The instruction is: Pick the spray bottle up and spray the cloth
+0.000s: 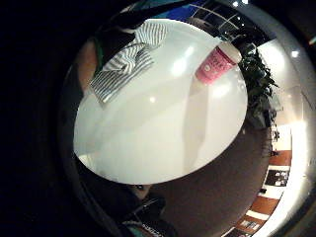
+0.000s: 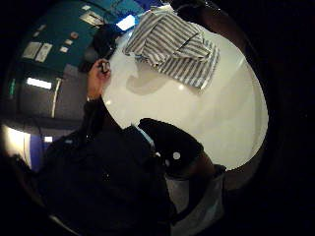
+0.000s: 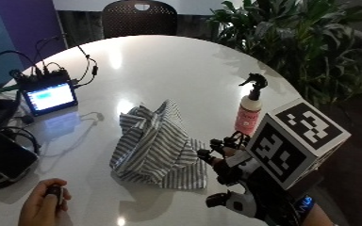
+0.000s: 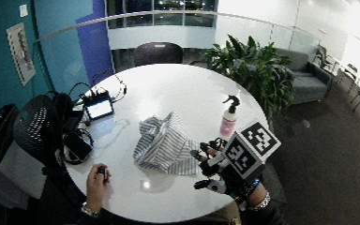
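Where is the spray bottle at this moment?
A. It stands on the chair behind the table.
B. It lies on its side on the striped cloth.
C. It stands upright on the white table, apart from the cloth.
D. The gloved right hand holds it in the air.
C: the spray bottle stands upright on the table, with bare tabletop between it and the striped cloth; the gloved right hand holds nothing.

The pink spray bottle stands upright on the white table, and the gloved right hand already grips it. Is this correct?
Not quite. The pink spray bottle does stand upright on the white table, but the gloved right hand is not gripping it: the outside view shows the hand apart from the bottle, holding nothing, near the striped cloth.
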`<action>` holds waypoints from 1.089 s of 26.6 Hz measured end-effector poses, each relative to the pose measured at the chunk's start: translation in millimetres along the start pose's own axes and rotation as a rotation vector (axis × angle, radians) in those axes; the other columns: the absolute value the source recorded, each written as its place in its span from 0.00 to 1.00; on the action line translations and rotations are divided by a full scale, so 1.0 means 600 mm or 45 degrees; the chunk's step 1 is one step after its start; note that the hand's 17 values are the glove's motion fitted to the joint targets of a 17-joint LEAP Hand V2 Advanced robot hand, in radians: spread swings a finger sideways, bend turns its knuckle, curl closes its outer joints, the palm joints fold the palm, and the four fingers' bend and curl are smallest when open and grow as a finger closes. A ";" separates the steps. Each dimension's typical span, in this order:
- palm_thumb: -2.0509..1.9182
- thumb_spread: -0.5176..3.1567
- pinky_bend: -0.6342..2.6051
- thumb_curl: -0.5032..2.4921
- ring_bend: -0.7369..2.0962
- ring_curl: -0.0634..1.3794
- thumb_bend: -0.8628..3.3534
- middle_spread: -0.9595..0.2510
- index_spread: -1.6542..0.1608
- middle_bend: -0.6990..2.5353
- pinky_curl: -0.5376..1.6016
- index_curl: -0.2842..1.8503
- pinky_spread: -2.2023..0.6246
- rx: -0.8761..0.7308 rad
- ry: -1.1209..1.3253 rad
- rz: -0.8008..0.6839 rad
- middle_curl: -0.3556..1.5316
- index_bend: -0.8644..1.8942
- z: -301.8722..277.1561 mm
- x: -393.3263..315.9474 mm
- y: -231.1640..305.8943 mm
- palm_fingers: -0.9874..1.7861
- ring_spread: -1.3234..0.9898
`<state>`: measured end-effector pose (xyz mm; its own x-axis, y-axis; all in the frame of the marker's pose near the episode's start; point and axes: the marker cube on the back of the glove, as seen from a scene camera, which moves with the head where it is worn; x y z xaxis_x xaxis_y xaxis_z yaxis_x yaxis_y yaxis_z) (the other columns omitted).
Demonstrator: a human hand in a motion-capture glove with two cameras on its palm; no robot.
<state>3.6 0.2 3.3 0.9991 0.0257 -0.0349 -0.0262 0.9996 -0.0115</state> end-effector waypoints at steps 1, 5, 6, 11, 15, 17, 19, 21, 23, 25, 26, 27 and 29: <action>0.58 0.38 0.27 0.21 0.36 0.16 0.22 0.72 0.66 0.30 0.34 0.23 0.85 -0.002 0.004 0.004 0.29 0.38 0.001 0.001 -0.001 0.54 0.53; 0.59 0.39 0.26 0.22 0.35 0.17 0.21 0.71 0.66 0.29 0.34 0.24 0.85 0.003 0.022 0.031 0.30 0.39 0.000 0.011 -0.005 0.55 0.53; 0.59 0.40 0.26 0.22 0.35 0.17 0.21 0.71 0.65 0.29 0.35 0.25 0.85 0.009 0.022 0.041 0.30 0.39 -0.001 0.014 -0.007 0.55 0.53; 0.60 0.41 0.25 0.22 0.36 0.18 0.21 0.71 0.66 0.29 0.35 0.26 0.85 0.086 0.033 0.085 0.31 0.39 -0.016 0.035 -0.028 0.58 0.53; 0.62 0.43 0.25 0.23 0.36 0.20 0.21 0.71 0.67 0.29 0.35 0.27 0.85 0.182 0.055 0.128 0.32 0.39 -0.043 0.061 -0.060 0.61 0.52; 0.62 0.43 0.25 0.23 0.36 0.20 0.22 0.70 0.67 0.29 0.35 0.27 0.85 0.243 0.068 0.155 0.33 0.39 -0.060 0.078 -0.079 0.62 0.52; 0.63 0.44 0.25 0.24 0.36 0.21 0.22 0.70 0.67 0.29 0.35 0.28 0.85 0.300 0.082 0.185 0.33 0.39 -0.076 0.095 -0.096 0.63 0.52; 0.63 0.44 0.24 0.24 0.36 0.21 0.22 0.70 0.68 0.29 0.36 0.28 0.85 0.342 0.093 0.218 0.34 0.39 -0.090 0.113 -0.112 0.63 0.52; 0.64 0.44 0.24 0.24 0.36 0.22 0.21 0.70 0.68 0.29 0.36 0.28 0.85 0.377 0.098 0.254 0.34 0.39 -0.101 0.133 -0.128 0.63 0.52; 0.64 0.45 0.24 0.24 0.36 0.22 0.21 0.70 0.68 0.29 0.36 0.29 0.85 0.406 0.092 0.292 0.35 0.38 -0.107 0.157 -0.146 0.63 0.52; 0.64 0.45 0.24 0.24 0.36 0.23 0.21 0.69 0.68 0.29 0.36 0.29 0.84 0.416 0.082 0.314 0.35 0.38 -0.107 0.170 -0.156 0.63 0.52; 0.64 0.45 0.24 0.24 0.36 0.23 0.21 0.69 0.68 0.29 0.36 0.29 0.84 0.421 0.065 0.337 0.35 0.38 -0.105 0.183 -0.166 0.63 0.52; 0.65 0.45 0.25 0.24 0.36 0.23 0.21 0.69 0.69 0.28 0.36 0.29 0.84 0.425 0.015 0.384 0.35 0.37 -0.098 0.209 -0.182 0.63 0.52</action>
<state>129.7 -106.2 -58.4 0.9479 0.3185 0.0012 -0.3017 0.8966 0.3242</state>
